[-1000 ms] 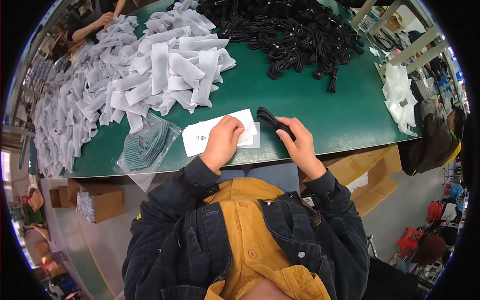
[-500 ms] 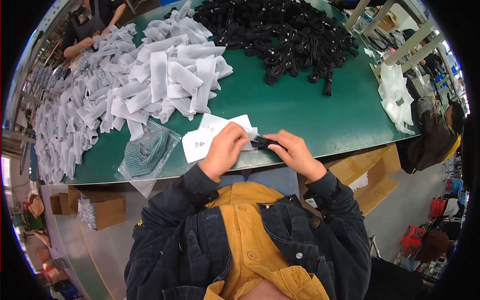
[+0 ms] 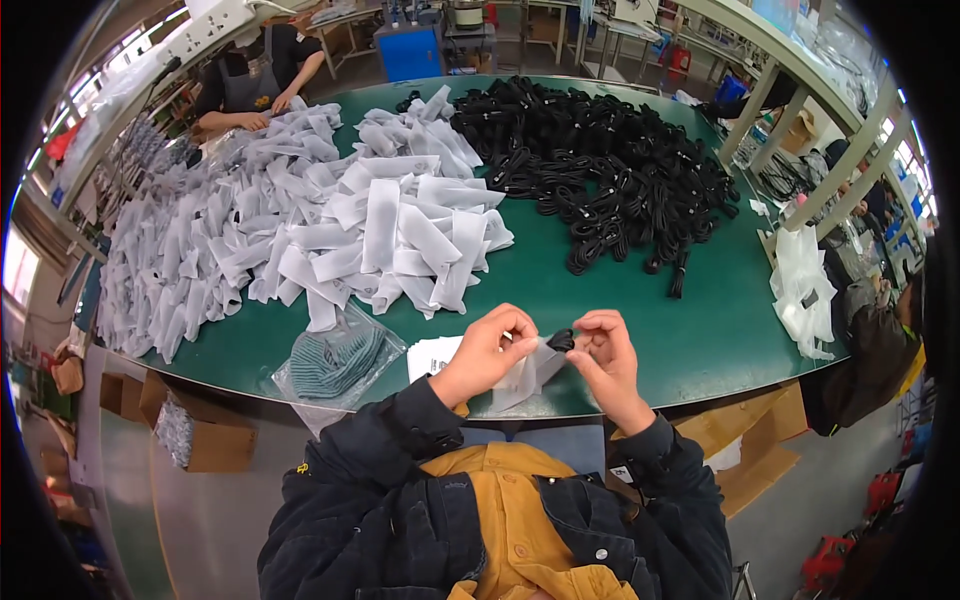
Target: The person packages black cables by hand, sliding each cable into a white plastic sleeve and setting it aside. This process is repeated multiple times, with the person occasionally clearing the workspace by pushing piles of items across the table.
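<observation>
Left grip (image 3: 487, 352): closed narrow, thumb and index finger pinching the upper edge of a translucent pouch (image 3: 528, 380). Right grip (image 3: 607, 362): narrow, thumb and fingertips holding a black cable bundle (image 3: 562, 340). The bundle's rounded end shows at the top of the pouch, between the two hands and above the worktop (image 3: 530, 285) near its front edge; how far the bundle extends inside cannot be told.

Markings: a stack of white pouches (image 3: 428, 358), partly covered by the left hand, carries small dark print, too small to read. A white tag (image 3: 622, 473) by the right cuff is likewise illegible.

Hand pose: elbows bent, forearms angled inward, fingers curled; the right palm is turned toward the left hand, its fingers pointing up and inward.

Surroundings: left of the stack lies a clear bag (image 3: 338, 362) containing a ribbed teal item. Beyond it, a large heap of filled white pouches (image 3: 400, 225) covers the left side. A heap of black cables (image 3: 600, 165) occupies the far right. A white plastic bag (image 3: 800, 290) hangs at the right edge. A co-worker (image 3: 255, 85) sits beyond the far left side.
</observation>
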Demonstrator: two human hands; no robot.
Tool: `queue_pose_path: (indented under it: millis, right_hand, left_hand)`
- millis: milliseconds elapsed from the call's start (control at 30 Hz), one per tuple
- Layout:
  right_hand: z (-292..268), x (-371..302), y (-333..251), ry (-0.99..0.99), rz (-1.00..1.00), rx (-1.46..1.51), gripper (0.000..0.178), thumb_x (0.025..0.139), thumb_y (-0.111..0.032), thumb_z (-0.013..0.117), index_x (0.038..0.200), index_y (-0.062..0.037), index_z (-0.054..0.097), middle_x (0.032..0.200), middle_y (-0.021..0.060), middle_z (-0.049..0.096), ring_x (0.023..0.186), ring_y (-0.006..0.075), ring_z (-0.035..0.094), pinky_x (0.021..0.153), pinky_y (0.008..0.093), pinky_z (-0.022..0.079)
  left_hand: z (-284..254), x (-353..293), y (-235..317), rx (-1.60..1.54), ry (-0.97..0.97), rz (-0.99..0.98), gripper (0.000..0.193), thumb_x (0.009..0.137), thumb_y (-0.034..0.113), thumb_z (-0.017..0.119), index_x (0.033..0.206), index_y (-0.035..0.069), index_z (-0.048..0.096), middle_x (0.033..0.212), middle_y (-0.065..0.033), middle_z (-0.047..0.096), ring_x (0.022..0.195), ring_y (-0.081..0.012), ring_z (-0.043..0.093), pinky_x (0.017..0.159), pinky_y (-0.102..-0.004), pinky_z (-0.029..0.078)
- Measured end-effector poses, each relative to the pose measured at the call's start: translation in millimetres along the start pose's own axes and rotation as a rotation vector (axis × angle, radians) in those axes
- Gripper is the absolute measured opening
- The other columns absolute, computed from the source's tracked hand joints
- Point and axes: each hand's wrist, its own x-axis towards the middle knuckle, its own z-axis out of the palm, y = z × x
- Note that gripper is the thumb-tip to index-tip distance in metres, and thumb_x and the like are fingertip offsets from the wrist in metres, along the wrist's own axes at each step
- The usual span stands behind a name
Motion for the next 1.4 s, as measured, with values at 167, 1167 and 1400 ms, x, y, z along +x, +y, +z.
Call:
queue_pose_path:
  millis: [167,1167,1400]
  right_hand:
    - [7,22,-21,-0.223,-0.213,-0.461,0.027,0.079,0.008,0.070,0.103,-0.0041,0.068,0.106,0.0082,0.056,0.083,0.0146,0.057,0.069,0.0243,0.048]
    - [-49,24,21,-0.063,-0.020,-0.800,0.030,0.094,-0.002,0.056,0.123,-0.0008,0.053,0.088,0.0140,0.066,0.078,0.0230,0.067,0.069,0.0304,0.050]
    - [-32,-13,-4,-0.356,-0.235,-0.893,0.032,0.092,0.001,0.058,0.124,-0.0026,0.056,0.098,0.0130,0.065,0.078,0.0214,0.066,0.073,0.0302,0.051]
  left_hand:
    - [-11,22,13,-0.400,0.014,-0.016,0.007,0.094,0.009,0.062,0.095,0.005,0.058,0.095,0.0007,0.056,0.080,-0.0066,0.053,0.069,-0.0229,0.045]
    - [18,-22,-53,0.479,0.168,0.052,0.009,0.086,0.002,0.066,0.091,-0.001,0.058,0.083,-0.0101,0.059,0.074,-0.0248,0.060,0.067,-0.0325,0.049]
    - [13,-20,-43,0.137,0.156,-0.187,0.006,0.090,0.000,0.064,0.091,0.000,0.058,0.082,-0.0014,0.059,0.074,-0.0091,0.053,0.067,-0.0252,0.046]
